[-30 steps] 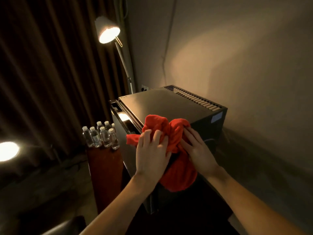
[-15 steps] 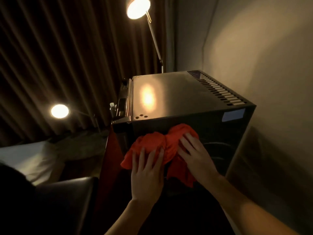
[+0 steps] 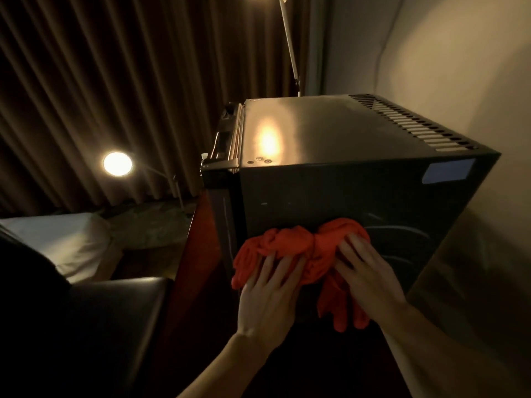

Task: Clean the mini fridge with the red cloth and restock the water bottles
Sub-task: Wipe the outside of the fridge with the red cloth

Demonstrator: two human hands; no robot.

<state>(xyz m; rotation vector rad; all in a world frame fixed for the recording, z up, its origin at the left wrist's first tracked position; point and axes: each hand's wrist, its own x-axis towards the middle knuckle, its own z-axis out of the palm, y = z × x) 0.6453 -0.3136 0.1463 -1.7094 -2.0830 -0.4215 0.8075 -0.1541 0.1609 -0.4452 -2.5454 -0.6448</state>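
A black mini fridge (image 3: 330,185) stands against the wall, its side panel facing me and its door on the left edge. The bunched red cloth (image 3: 290,245) lies pressed flat against the lower part of that side panel. My left hand (image 3: 268,294) presses on the cloth's left half with fingers spread. My right hand (image 3: 365,271) presses on its right half. A loose end of the cloth hangs down between my wrists. One white bottle cap (image 3: 204,155) peeks out past the fridge's door corner; the other water bottles are hidden behind the fridge.
A reddish wooden stand (image 3: 198,239) sits left of the fridge. A dark leather chair (image 3: 115,317) is at lower left, a bed with white linen (image 3: 57,239) beyond it. Brown curtains (image 3: 115,81) hang behind. A lamp (image 3: 117,164) glows at left. The wall (image 3: 459,67) is close on the right.
Both hands have slid the red cloth down from the fridge's top edge onto its side panel. My view has swung left around the fridge, so the bottles are now hidden.
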